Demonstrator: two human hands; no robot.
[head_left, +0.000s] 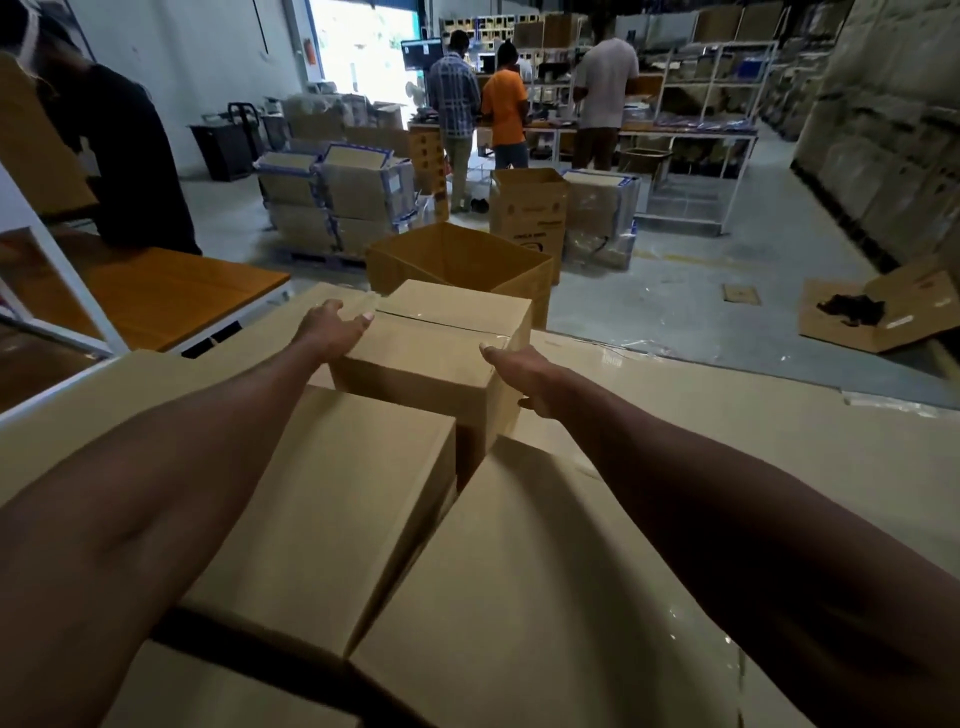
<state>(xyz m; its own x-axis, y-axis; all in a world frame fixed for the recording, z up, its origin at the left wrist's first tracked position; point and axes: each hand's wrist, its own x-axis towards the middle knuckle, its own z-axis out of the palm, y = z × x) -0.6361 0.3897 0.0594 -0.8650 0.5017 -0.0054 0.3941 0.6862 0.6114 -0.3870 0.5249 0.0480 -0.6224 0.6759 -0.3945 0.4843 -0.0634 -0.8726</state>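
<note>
A sealed brown cardboard box (441, 343), taped along its top seam, stands at the far end of a stack of similar boxes. My left hand (332, 327) lies against its left top edge with the fingers stretched forward. My right hand (519, 371) presses against its right side, thumb on the top corner and fingers down the side wall. Both arms reach out straight over the closer boxes.
Two sealed boxes (343, 499) (545, 587) lie side by side under my arms. An open empty carton (457, 260) stands just beyond on the floor. An orange-topped table (156, 296) is at left with a person (119, 156) beside it. Three people (504, 109) work at far shelves.
</note>
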